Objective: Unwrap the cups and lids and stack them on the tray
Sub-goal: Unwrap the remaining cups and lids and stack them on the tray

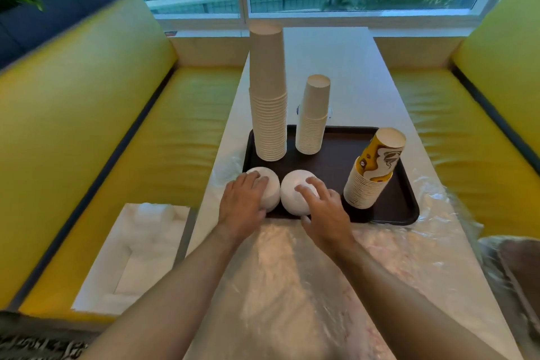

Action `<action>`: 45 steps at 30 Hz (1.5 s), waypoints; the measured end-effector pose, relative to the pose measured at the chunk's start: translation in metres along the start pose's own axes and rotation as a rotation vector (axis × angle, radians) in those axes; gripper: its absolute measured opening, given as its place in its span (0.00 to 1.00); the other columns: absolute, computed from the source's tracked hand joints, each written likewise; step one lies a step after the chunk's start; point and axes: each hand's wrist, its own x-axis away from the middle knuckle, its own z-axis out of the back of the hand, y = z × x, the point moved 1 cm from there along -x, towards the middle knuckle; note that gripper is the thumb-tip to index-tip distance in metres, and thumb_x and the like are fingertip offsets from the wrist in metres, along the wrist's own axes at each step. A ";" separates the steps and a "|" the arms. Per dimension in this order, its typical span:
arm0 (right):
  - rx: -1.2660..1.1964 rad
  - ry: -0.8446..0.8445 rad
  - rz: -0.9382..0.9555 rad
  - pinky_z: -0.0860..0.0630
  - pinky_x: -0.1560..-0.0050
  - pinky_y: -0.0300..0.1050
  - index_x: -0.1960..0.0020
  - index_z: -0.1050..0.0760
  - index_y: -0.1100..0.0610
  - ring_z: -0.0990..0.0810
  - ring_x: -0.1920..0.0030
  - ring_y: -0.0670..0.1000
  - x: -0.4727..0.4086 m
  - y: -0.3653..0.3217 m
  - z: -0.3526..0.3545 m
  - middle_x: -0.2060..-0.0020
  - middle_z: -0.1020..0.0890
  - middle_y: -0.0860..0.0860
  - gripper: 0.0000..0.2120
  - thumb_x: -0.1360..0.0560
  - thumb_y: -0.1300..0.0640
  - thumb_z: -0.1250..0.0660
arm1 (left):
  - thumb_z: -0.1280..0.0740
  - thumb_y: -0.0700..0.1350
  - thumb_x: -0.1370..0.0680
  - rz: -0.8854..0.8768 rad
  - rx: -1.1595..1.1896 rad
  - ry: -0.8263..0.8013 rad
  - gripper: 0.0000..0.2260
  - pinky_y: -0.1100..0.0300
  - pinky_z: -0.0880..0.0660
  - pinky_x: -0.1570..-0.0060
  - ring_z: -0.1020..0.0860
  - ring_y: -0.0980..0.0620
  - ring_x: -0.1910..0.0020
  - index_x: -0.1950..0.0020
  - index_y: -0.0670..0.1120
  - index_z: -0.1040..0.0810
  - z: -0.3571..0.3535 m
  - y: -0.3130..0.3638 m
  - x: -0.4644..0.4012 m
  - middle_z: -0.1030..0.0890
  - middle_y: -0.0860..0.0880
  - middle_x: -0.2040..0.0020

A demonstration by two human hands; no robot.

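Dark tray (pixel 406 202) sat on the desk (pixel 336 67), holding three upside-down cup stacks: tall white stack (pixel 268 102), shorter white stack (pixel 312 117), tilted printed stack (pixel 372 172). Left hand (pixel 244 202) rested on the left lid stack (pixel 270 193), right hand (pixel 323 210) on the right lid stack (pixel 293 196). Clear wrap (pixel 292 278) lay in front.

I see matt paper cups (pixel 268 102), smooth white plastic lids (pixel 293 194), a dark matt plastic tray (pixel 391 207), crinkled glossy clear wrap (pixel 292 278) on the smooth bench (pixel 330 50), and shiny yellow vinyl seats (pixel 117 137).
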 end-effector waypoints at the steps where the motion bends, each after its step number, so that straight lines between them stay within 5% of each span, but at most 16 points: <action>1: 0.004 0.003 -0.003 0.19 0.47 0.50 0.26 0.35 0.44 0.31 0.31 0.58 -0.001 0.000 -0.002 0.22 0.40 0.47 0.33 0.25 0.59 0.26 | 0.25 0.47 0.28 -0.017 -0.003 -0.001 0.32 0.49 0.33 0.34 0.31 0.41 0.29 0.25 0.46 0.29 -0.001 -0.001 -0.003 0.29 0.43 0.26; 17: 0.034 0.025 -0.084 0.19 0.42 0.56 0.27 0.34 0.45 0.27 0.32 0.59 -0.066 0.003 -0.004 0.23 0.39 0.48 0.30 0.24 0.63 0.28 | 0.26 0.46 0.28 -0.107 -0.008 0.037 0.27 0.49 0.30 0.37 0.28 0.43 0.33 0.30 0.47 0.27 -0.006 -0.022 -0.062 0.26 0.45 0.31; 29: 0.037 0.094 -0.063 0.17 0.45 0.52 0.28 0.35 0.44 0.20 0.38 0.59 -0.069 0.001 -0.008 0.22 0.40 0.49 0.34 0.27 0.62 0.25 | 0.29 0.47 0.23 -0.087 0.009 0.060 0.30 0.51 0.37 0.28 0.36 0.45 0.25 0.24 0.48 0.35 -0.003 -0.017 -0.062 0.35 0.46 0.23; 33: 0.054 0.105 -0.069 0.19 0.41 0.61 0.27 0.37 0.42 0.21 0.35 0.59 -0.066 0.000 -0.001 0.21 0.40 0.49 0.35 0.26 0.61 0.25 | 0.29 0.47 0.23 -0.070 0.016 0.069 0.30 0.51 0.38 0.27 0.36 0.45 0.24 0.23 0.48 0.36 0.002 -0.015 -0.055 0.36 0.45 0.22; 37: 0.095 0.113 -0.064 0.28 0.35 0.68 0.26 0.35 0.42 0.29 0.28 0.59 -0.059 -0.007 0.011 0.22 0.38 0.49 0.33 0.25 0.58 0.25 | 0.32 0.49 0.21 -0.016 0.088 0.095 0.27 0.49 0.38 0.27 0.35 0.44 0.25 0.23 0.48 0.33 0.010 -0.013 -0.042 0.34 0.44 0.22; 45: 0.014 0.129 0.127 0.27 0.34 0.58 0.27 0.30 0.48 0.29 0.30 0.58 -0.028 -0.037 0.027 0.28 0.27 0.51 0.27 0.23 0.65 0.33 | 0.33 0.43 0.23 0.172 0.254 0.215 0.17 0.48 0.29 0.39 0.25 0.43 0.37 0.34 0.44 0.21 0.025 -0.022 0.016 0.23 0.44 0.34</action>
